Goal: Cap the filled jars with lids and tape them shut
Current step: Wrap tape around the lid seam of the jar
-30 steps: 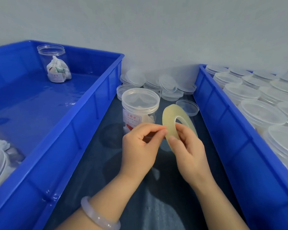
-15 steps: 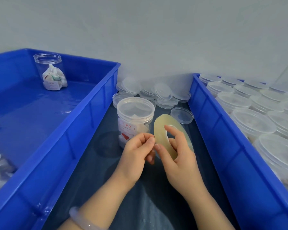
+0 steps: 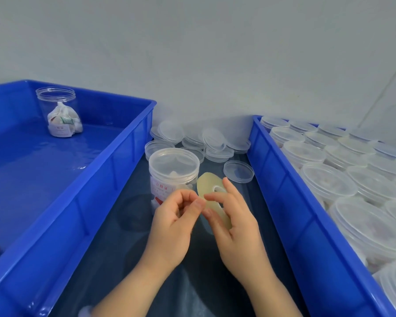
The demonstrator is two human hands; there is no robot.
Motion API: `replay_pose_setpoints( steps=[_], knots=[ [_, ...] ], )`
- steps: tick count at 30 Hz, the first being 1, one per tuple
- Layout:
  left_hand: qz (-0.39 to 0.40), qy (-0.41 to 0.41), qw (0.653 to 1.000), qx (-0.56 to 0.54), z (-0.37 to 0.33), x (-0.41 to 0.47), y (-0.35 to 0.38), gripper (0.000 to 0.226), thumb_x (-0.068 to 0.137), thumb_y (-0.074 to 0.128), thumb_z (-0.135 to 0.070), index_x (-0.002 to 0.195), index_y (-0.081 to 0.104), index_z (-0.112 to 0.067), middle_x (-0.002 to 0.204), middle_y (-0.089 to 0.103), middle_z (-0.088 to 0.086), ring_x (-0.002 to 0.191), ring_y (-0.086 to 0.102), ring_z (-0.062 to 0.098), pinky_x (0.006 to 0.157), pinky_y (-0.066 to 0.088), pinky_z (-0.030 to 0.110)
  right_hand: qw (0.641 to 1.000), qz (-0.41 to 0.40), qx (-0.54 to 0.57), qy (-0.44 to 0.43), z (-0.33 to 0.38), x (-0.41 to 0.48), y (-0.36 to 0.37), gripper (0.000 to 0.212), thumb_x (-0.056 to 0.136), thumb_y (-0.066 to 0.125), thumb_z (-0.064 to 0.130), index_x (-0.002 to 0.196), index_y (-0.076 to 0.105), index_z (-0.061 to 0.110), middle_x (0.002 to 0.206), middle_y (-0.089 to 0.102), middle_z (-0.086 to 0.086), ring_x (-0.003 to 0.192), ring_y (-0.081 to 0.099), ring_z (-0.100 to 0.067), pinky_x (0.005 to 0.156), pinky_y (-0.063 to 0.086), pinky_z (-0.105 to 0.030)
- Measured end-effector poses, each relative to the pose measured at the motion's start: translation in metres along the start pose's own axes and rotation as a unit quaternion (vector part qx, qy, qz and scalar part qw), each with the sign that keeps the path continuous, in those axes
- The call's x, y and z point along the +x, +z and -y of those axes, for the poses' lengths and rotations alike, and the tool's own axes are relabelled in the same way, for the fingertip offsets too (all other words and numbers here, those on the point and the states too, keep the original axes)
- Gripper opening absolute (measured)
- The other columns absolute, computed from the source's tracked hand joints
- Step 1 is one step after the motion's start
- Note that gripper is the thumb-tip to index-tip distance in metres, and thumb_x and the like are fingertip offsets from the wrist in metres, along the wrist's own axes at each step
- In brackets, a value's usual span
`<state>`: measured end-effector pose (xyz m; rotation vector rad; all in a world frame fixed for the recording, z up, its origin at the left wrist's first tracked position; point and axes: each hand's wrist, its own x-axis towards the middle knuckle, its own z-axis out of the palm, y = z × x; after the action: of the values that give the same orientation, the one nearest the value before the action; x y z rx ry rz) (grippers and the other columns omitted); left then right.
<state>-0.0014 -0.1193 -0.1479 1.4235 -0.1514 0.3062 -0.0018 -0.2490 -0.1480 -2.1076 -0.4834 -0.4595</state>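
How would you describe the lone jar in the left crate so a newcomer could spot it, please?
Start at the blue crate on the left. At its far end stands one clear jar holding a white pouch. Unlike the capped jar between the crates, it has no lid.

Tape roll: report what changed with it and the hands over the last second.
The right hand regripped the tape roll: its forefinger now stretches across the face beside the hole. The left hand loosened its pinch, fingertips still at the rim. The capped jar, loose lids and blue bins stayed put.
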Motion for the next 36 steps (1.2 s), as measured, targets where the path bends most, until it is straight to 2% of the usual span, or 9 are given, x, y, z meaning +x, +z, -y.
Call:
replay_pose_setpoints(
  steps=[4, 8, 12, 17, 21, 26, 30, 32, 36],
  knots=[
    [0.017, 0.001, 0.999, 0.04, 0.0, 0.002, -0.005, 0.013, 0.089, 0.061, -0.009, 0.078, 0.062, -0.017, 0.053, 0.054, -0.01, 0.048, 0.044, 0.002, 0.048, 0.04, 0.016, 0.992, 0.122, 0.023, 0.038, -0.002, -0.003, -0.012, 0.035, 0.093, 0.054, 0.037, 0.119, 0.042, 0.058, 0.133, 0.036, 0.038, 0.132, 0.022, 0.018, 0.098, 0.025, -0.003],
    [0.001, 0.033, 0.997, 0.065, -0.005, 0.002, -0.005, 0.011, 0.087, 0.062, -0.006, 0.08, 0.063, -0.014, 0.06, 0.06, -0.01, 0.052, 0.05, 0.0, 0.053, 0.044, 0.015, 0.991, 0.119, -0.019, 0.059, -0.001, -0.003, -0.013, 0.052, 0.092, 0.052, 0.044, 0.132, 0.023, 0.062, 0.112, 0.052, 0.03, 0.103, 0.046, 0.011, 0.085, 0.037, -0.01],
    [-0.009, 0.06, 0.997, 0.047, -0.014, 0.0, -0.003, 0.011, 0.083, 0.065, -0.005, 0.076, 0.066, -0.014, 0.066, 0.065, -0.006, 0.055, 0.053, -0.001, 0.055, 0.045, 0.012, 0.998, 0.056, 0.005, 0.028, 0.006, 0.001, -0.01, 0.043, 0.095, 0.048, 0.038, 0.125, 0.034, 0.066, 0.116, 0.046, 0.044, 0.113, 0.046, 0.012, 0.085, 0.035, -0.002],
    [-0.018, 0.061, 0.997, 0.031, -0.019, -0.002, 0.0, 0.016, 0.082, 0.067, -0.005, 0.072, 0.067, -0.018, 0.064, 0.066, -0.009, 0.053, 0.052, -0.001, 0.053, 0.044, 0.011, 0.999, 0.001, 0.04, 0.029, 0.003, 0.004, -0.009, 0.027, 0.095, 0.051, 0.025, 0.102, 0.056, 0.051, 0.096, 0.062, 0.022, 0.089, 0.058, 0.001, 0.074, 0.039, -0.007],
    [-0.041, 0.044, 0.998, 0.034, -0.014, 0.0, -0.003, 0.016, 0.084, 0.067, -0.006, 0.072, 0.067, -0.018, 0.062, 0.063, -0.01, 0.053, 0.052, 0.0, 0.055, 0.045, 0.012, 0.998, 0.008, 0.044, 0.038, 0.002, -0.003, -0.006, 0.025, 0.093, 0.058, 0.023, 0.085, 0.063, 0.045, 0.098, 0.062, 0.012, 0.119, 0.041, 0.012, 0.087, 0.027, 0.002],
    [-0.013, 0.09, 0.993, 0.073, -0.014, -0.004, -0.002, 0.002, 0.078, 0.066, -0.025, 0.077, 0.065, -0.026, 0.072, 0.064, -0.008, 0.062, 0.055, 0.007, 0.063, 0.048, 0.017, 0.999, -0.027, 0.003, 0.045, 0.002, 0.003, -0.006, 0.014, 0.087, 0.055, 0.034, 0.078, 0.062, 0.043, 0.13, 0.05, 0.006, 0.135, 0.026, 0.009, 0.087, 0.026, 0.004],
    [-0.037, 0.184, 0.968, 0.169, -0.011, -0.003, -0.005, 0.013, 0.08, 0.066, -0.019, 0.073, 0.061, -0.028, 0.075, 0.063, -0.01, 0.069, 0.057, 0.003, 0.067, 0.043, 0.009, 0.997, -0.025, -0.075, -0.006, 0.0, 0.007, -0.009, 0.013, 0.092, 0.056, 0.022, 0.089, 0.069, 0.02, 0.141, 0.049, -0.005, 0.126, 0.027, 0.023, 0.088, 0.044, -0.02],
    [-0.072, 0.208, 0.956, 0.195, -0.011, -0.002, -0.007, 0.014, 0.082, 0.065, -0.017, 0.075, 0.059, -0.028, 0.074, 0.062, -0.013, 0.07, 0.056, -0.002, 0.067, 0.04, 0.006, 0.994, -0.033, -0.1, -0.007, 0.002, 0.018, -0.013, 0.016, 0.093, 0.054, 0.023, 0.091, 0.068, 0.015, 0.143, 0.048, -0.002, 0.122, 0.043, 0.008, 0.085, 0.05, -0.038],
    [-0.189, 0.245, 0.93, 0.199, -0.02, 0.012, -0.02, 0.008, 0.085, 0.058, -0.032, 0.083, 0.055, -0.025, 0.087, 0.058, -0.016, 0.081, 0.052, 0.0, 0.075, 0.041, 0.013, 0.997, 0.004, -0.046, 0.056, 0.012, 0.057, -0.036, 0.017, 0.095, 0.054, 0.026, 0.08, 0.059, 0.031, 0.134, 0.053, 0.012, 0.107, 0.062, -0.016, 0.086, 0.049, -0.035]
  ],
)
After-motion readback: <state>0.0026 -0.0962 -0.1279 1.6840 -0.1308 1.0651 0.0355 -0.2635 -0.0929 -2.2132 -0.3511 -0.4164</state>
